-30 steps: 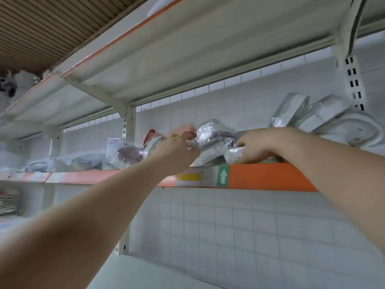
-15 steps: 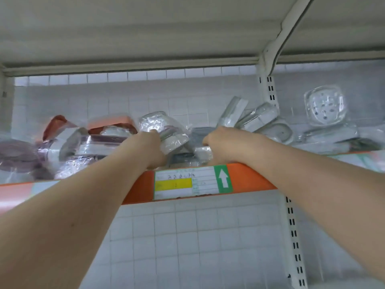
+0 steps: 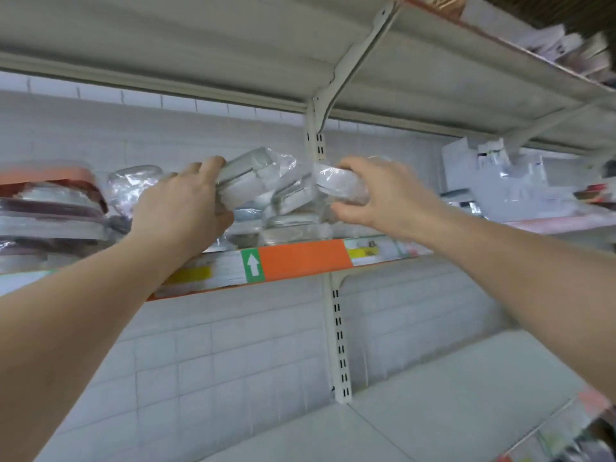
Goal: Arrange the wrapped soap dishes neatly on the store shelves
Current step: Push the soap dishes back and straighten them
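Above the shelf's orange edge (image 3: 303,258), two wrapped soap dishes are gripped by the left hand (image 3: 180,208) and right hand (image 3: 383,195), one dish (image 3: 246,178) each (image 3: 340,185); the slick wrap could let them be dropped.

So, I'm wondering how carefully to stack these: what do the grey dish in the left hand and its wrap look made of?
The grey soap dish looks like rigid matte plastic: even colour, moulded rounded edges. Its wrap seems thin clear film, crinkled with shiny highlights. The left hand grips it; blur leaves both uncertain.

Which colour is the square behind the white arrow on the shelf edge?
Green, in the head view: arrow label.
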`<state>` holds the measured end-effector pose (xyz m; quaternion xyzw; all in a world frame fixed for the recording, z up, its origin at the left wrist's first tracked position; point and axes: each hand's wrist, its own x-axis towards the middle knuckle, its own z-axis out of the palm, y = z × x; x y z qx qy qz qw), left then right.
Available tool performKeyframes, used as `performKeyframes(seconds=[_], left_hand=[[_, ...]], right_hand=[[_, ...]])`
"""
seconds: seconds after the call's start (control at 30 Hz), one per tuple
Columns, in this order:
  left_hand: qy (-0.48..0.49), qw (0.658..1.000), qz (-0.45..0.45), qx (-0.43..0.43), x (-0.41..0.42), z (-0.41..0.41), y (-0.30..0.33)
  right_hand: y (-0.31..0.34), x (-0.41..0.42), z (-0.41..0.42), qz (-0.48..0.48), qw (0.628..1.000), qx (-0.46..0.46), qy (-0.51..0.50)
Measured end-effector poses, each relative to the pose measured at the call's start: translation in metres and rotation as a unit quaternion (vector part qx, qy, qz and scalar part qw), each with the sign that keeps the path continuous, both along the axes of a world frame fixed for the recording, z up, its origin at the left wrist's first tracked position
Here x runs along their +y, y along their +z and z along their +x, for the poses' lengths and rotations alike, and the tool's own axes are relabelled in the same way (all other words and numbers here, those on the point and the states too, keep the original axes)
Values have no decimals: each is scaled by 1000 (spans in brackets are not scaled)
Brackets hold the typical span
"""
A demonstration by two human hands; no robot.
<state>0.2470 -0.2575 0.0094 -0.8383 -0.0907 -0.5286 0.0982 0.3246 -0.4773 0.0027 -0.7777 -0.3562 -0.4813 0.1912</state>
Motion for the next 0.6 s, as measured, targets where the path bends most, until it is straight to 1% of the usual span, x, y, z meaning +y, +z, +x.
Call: performKeyframes(seconds=[0.13, 0.23, 0.27, 0.3, 0.37, 0.4, 0.43, 0.47, 0.5, 0.57, 0.6], left_hand=[[-80, 996, 44, 10, -72, 28, -7], [-134, 989, 62, 13, -140, 55, -13], [-151, 986, 66, 13, -166, 65, -15], [-171, 983, 67, 13, -193, 74, -17], [-215, 974, 65, 10, -251, 93, -26], [-235, 970, 64, 12, -280, 103, -31], [-254, 965, 61, 16, -309, 115, -37], [-270, 961, 57, 22, -338, 126, -44], [-283, 957, 54, 30, -366, 138, -51], [-296, 952, 53, 51, -417, 163, -67], [-299, 951, 49, 63, -439, 174, -75]], right_hand=[[-12, -79, 6, -69, 992, -41, -96], [-29, -151, 16, -86, 985, -47, -144], [-35, -178, 18, -69, 986, -36, -146], [-42, -206, 21, -34, 989, -6, -142], [-54, -260, 26, 93, 986, 66, -123], [-59, -290, 35, 171, 973, 98, -122], [-64, -320, 46, 251, 950, 134, -126], [-70, -348, 55, 328, 923, 167, -109], [-77, -376, 65, 410, 885, 209, -66], [-93, -430, 81, 561, 774, 290, 55], [-102, -455, 90, 612, 718, 314, 105]])
